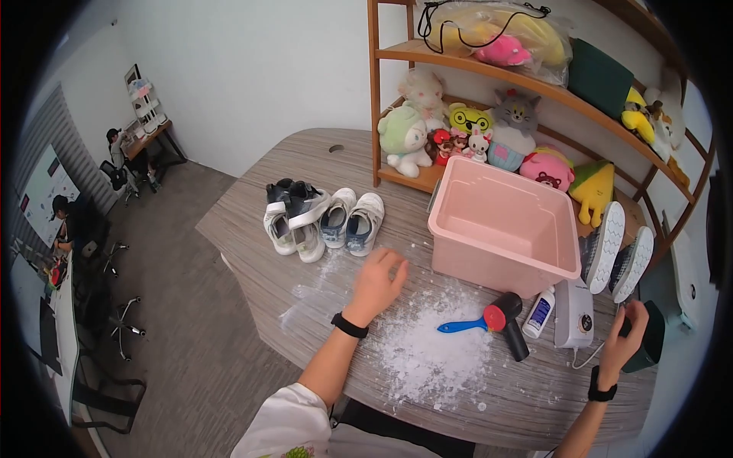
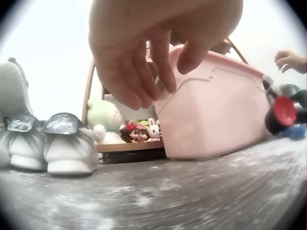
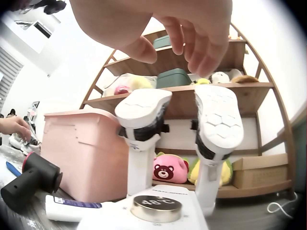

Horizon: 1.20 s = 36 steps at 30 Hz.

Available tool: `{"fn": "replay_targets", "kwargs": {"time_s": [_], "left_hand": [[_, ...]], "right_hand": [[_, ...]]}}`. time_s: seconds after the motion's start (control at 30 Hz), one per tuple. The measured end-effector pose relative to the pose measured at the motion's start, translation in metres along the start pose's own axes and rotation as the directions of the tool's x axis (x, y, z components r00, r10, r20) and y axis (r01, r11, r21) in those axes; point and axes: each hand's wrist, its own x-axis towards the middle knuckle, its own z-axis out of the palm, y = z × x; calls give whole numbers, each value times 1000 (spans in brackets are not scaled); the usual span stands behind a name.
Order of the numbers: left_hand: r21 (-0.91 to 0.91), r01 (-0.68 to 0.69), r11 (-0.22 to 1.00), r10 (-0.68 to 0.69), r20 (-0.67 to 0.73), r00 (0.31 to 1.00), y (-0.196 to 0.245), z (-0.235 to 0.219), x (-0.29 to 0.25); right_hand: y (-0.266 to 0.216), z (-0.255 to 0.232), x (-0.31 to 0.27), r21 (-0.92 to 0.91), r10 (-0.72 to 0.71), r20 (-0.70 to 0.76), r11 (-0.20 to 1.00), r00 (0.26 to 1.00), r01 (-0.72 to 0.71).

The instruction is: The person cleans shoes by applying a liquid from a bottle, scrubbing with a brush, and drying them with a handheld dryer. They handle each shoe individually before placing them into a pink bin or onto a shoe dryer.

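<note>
My left hand (image 1: 378,284) hovers over the table between the white-and-grey shoes (image 1: 365,221) and a patch of white powder (image 1: 435,343); its fingers hang loosely bent around nothing. On the right, my other hand (image 1: 622,343) is in the air beside a white shoe dryer (image 1: 574,317), fingers relaxed and holding nothing. Two shoes sit soles-up on the dryer's posts, one sole (image 3: 219,115) facing the right wrist camera. The dryer's round display (image 3: 157,208) reads 48°C. Beside it lie a white bottle (image 1: 540,313), a black hair dryer (image 1: 513,336) and a blue-handled brush (image 1: 462,326).
A pink bin (image 1: 500,267) stands at the back of the table. Behind it rises a wooden shelf (image 1: 473,59) with plush toys (image 1: 513,126). A dark green container (image 1: 647,340) is at the right edge. More shoes (image 1: 294,229) are heaped on the left.
</note>
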Motion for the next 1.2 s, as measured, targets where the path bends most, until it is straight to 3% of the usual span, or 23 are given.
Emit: {"fn": "replay_targets", "kwargs": {"time_s": [0.07,0.1,0.17,0.3,0.37,0.43,0.57,0.6,0.73,0.87,0.93,0.97,1.03,1.2], "left_hand": [[30,14,999,-13,-18,1000,-10,0,1],[66,11,998,-7,-64,998,-15,0,1],[106,3,994,9,-108,994,-17,-5,6],[252,17,968,42,-228,973,-21,-29,27],[312,-4,950,90,-260,961,-27,-45,42],[501,4,865,143,-255,956,-36,-62,55],[707,169,687,13,-245,969,-74,-84,69],[725,208,657,-77,-211,975,-79,-90,70],[765,286,577,-204,-203,958,-85,-97,70],[675,330,660,-281,-186,942,-95,-98,73],[607,259,751,-147,-229,962,-92,-96,71],[605,256,754,-146,-225,963,-91,-94,69],[601,155,784,-14,-232,973,-74,-99,66],[479,-8,878,82,-134,988,-30,-117,43]], "right_hand": [[-31,4,-11,-24,-199,10,980,980,199],[-45,8,-17,-20,-197,8,980,980,197],[-62,20,-31,70,-418,87,908,904,413],[-86,41,-58,110,-455,144,890,879,442],[-87,49,-69,180,-413,175,906,894,383],[-86,54,-76,191,-407,163,907,899,376],[-86,55,-80,232,-392,185,908,901,348],[-87,55,-80,235,-378,189,913,906,333],[-84,57,-83,230,-371,177,916,912,328],[-85,58,-86,237,-351,192,923,916,304],[-84,58,-85,237,-347,190,924,919,300],[-84,58,-85,241,-343,185,924,921,295],[-84,57,-86,245,-335,182,926,924,287],[-81,56,-87,234,-323,181,932,929,279]]}}
